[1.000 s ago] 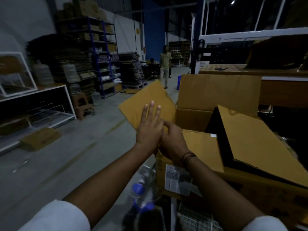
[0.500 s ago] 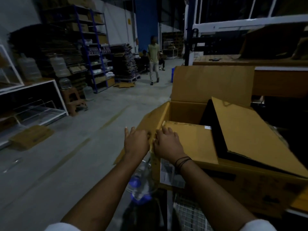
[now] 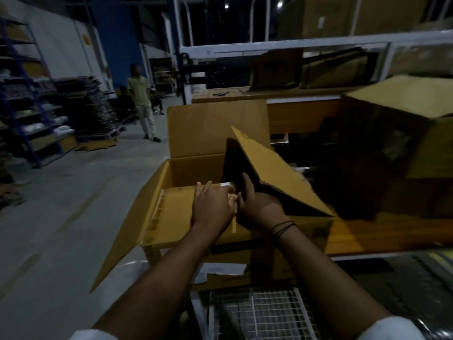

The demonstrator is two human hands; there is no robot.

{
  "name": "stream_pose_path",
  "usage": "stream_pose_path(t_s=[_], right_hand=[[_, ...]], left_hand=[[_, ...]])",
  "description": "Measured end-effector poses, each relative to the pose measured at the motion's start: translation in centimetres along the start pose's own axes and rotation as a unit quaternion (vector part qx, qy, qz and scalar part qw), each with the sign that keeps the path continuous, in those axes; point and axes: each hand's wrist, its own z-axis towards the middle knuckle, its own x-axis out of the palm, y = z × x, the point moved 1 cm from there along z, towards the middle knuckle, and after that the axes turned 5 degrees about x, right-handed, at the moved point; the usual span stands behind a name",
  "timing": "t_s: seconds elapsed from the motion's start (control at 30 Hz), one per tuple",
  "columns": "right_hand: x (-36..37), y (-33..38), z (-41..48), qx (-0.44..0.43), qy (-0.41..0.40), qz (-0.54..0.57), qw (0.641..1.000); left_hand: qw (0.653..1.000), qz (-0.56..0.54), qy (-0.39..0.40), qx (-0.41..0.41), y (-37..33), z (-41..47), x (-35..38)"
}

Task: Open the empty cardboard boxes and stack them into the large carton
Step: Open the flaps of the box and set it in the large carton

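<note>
1. Dim warehouse; grey concrete floor [image 3: 61, 204].
2. Blue shelving [image 3: 29, 99] along left white wall [image 3: 58, 42].
3. Blue wall [image 3: 117, 40] at back.
4. Two ceiling lights [image 3: 279, 4] overhead.
5. White rack [image 3: 282, 45] at right.

view: we've only the head camera, worn, no second view to overlap
facing: forward and down onto the large carton [image 3: 196, 133]
range: close, carton at arm's reach, aisle left
</note>
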Motion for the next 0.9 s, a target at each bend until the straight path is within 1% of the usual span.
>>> stream_pose_path(t_s=[0.07, 0.17, 0.2, 0.3, 0.33, 0.43, 0.5, 0.57, 0.63, 0.7, 0.77, 0.83, 0.9], right_hand=[[-2.2, -1.9, -0.2, 0.007, -0.012, -0.024, 1.0], [-4.5, -5.0, -1.0, 0.001, -0.074, 0.028, 0.997], [-4.9, -6.0, -1.3, -0.004, -0.097, 0.02, 0.995], [-4.9, -9.2, -1.2, -0.005, -0.176, -0.053, 0.983], [-5.0, -10.2, -1.1, 0.003, -0.181, -0.082, 0.98], [-5.0, -13.0, -0.5, 0.012, -0.174, -0.127, 0.976], [-4.9, -14.6, -0.5, 0.028, -0.171, -0.126, 0.977], [-4.6, -16.0, -0.4, 0.065, -0.157, -0.114, 0.979], [-4.2, -16.8, -0.5, 0.103, -0.133, -0.056, 0.984], [-3.8, -17.3, -0.9, 0.127, -0.108, 0.061, 0.984], [-3.5, -17.6, -1.1, 0.141, -0.079, 0.171, 0.972], [-3.6, -17.6, -0.8, 0.144, -0.058, 0.185, 0.97], [-3.6, -17.5, 0.1, 0.14, -0.047, 0.137, 0.98]], left_hand=[[0.999, -0.02, 0.011, 0.035, -2.5, 1.0, 1.1], [0.995, -0.041, 0.032, 0.083, -5.9, 1.9, 2.8], [0.994, -0.047, 0.042, 0.093, -7.0, 2.1, 3.2], [0.987, -0.065, 0.083, 0.119, -9.7, 2.3, 4.6], [0.985, -0.071, 0.095, 0.127, -10.5, 2.4, 5.0], [0.979, -0.088, 0.117, 0.142, -12.4, 2.5, 6.3], [0.977, -0.095, 0.128, 0.144, -13.4, 2.7, 7.1], [0.975, -0.104, 0.133, 0.146, -13.9, 3.0, 7.9], [0.974, -0.108, 0.133, 0.146, -14.1, 3.3, 8.6], [0.974, -0.123, 0.13, 0.138, -13.9, 3.5, 9.2], [0.974, -0.133, 0.133, 0.127, -13.2, 3.7, 9.5], [0.975, -0.126, 0.139, 0.116, -12.1, 4.3, 9.8], [0.979, -0.11, 0.146, 0.093, -10.3, 5.0, 10.1]])
